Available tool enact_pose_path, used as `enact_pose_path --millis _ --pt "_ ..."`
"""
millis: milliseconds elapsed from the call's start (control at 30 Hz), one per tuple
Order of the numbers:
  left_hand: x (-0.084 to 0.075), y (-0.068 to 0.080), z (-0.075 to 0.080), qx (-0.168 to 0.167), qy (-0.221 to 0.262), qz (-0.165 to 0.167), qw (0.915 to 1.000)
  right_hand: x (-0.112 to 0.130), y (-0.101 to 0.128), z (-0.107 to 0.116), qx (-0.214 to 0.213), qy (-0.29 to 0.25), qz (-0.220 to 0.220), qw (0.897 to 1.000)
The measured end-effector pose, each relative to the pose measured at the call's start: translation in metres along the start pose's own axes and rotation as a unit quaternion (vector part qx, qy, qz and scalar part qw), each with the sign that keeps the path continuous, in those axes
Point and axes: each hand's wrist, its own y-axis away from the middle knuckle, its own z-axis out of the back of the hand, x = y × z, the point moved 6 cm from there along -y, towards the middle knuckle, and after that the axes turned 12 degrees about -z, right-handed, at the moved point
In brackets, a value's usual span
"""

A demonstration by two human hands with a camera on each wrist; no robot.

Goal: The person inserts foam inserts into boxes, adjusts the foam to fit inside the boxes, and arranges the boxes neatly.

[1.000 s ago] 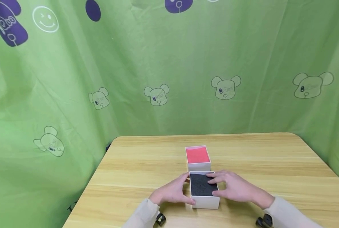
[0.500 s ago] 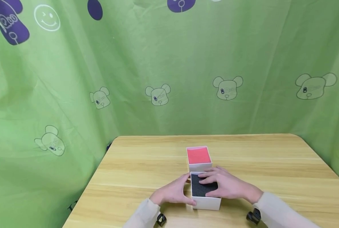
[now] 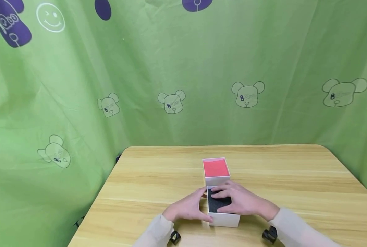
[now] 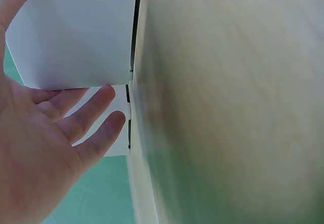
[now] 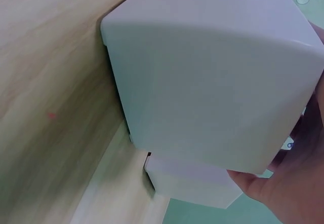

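A white box [image 3: 224,220] stands near the front of the table, with a black top surface [image 3: 213,206] set inside its rim. My left hand [image 3: 187,207] holds it by the left side, thumb at the front corner and fingers at the back corner. In the left wrist view, those fingers lie along the edge of the white wall [image 4: 76,36]. Over the black surface, my right hand [image 3: 242,202] rests with fingers and thumb spread, covering its right part. Its palm side shows beside the box [image 5: 202,92] in the right wrist view.
Directly behind stands a second white box [image 3: 217,180] with a red top surface [image 3: 215,168]. Both are on a light wooden table [image 3: 158,171]. A green curtain [image 3: 202,127] with bear prints hangs behind the table. Black wrist straps [image 3: 269,234] show below the sleeves.
My right hand has slid left across the black surface, from its right edge to its middle and left. The left hand keeps its hold, and both boxes stay in place.
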Motion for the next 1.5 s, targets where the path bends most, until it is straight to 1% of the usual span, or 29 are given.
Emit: enact_pose_path --millis 367,500,633,867,1100,1233,1367,1500 --pt "-0.002 0.000 0.001 0.003 -0.005 0.001 1.0000 0.004 -0.003 0.000 -0.027 0.021 0.011 0.999" --pt "-0.002 0.001 0.001 0.002 -0.001 0.003 1.0000 0.004 -0.003 -0.001 -0.026 0.025 0.010 0.999" --pt "-0.001 0.001 0.001 -0.003 0.002 -0.004 1.0000 0.001 0.001 0.002 -0.025 0.024 0.005 0.999" --pt "0.000 0.000 -0.001 -0.006 0.011 -0.008 0.9999 -0.008 0.014 0.016 -0.008 0.023 -0.015 1.000" --pt "0.000 0.000 -0.001 -0.009 0.027 -0.007 0.9996 -0.019 0.020 0.026 0.007 -0.008 -0.052 0.999" --pt "0.000 -0.001 -0.002 -0.010 0.024 -0.007 0.9996 -0.020 0.020 0.027 0.014 -0.013 -0.068 0.997" --pt "-0.001 0.001 -0.002 -0.010 0.022 -0.007 0.9997 -0.016 0.020 0.024 0.004 -0.002 -0.071 0.997" --pt "-0.002 0.001 -0.002 -0.009 0.015 -0.005 0.9998 -0.016 0.021 0.022 0.003 -0.002 -0.078 0.997"
